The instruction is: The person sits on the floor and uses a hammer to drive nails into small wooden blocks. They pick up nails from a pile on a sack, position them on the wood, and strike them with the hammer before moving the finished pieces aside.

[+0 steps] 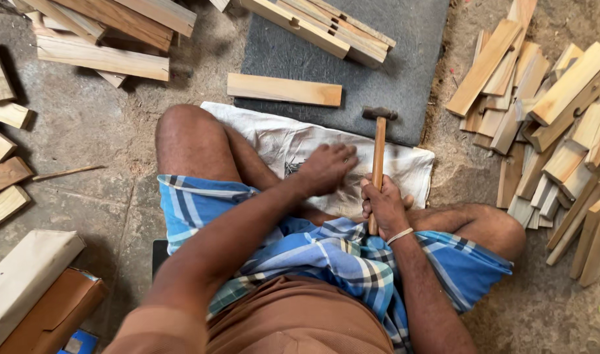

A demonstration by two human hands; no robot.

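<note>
I sit cross-legged on the floor. My right hand (382,203) grips the wooden handle of a hammer (378,147), whose dark metal head points away from me over a dark grey mat (378,72). My left hand (326,169) rests fingers down on a white cloth sack (274,134) spread in front of my legs; whether it pinches anything small is hidden. A single flat wooden plank (284,90) lies on the mat just beyond the sack.
Short wooden slats are heaped at the right (549,124). More planks lie stacked at the top left (103,33) and on the mat's far edge (326,26). Wood offcuts (5,177) and cardboard boxes (38,295) sit at the left.
</note>
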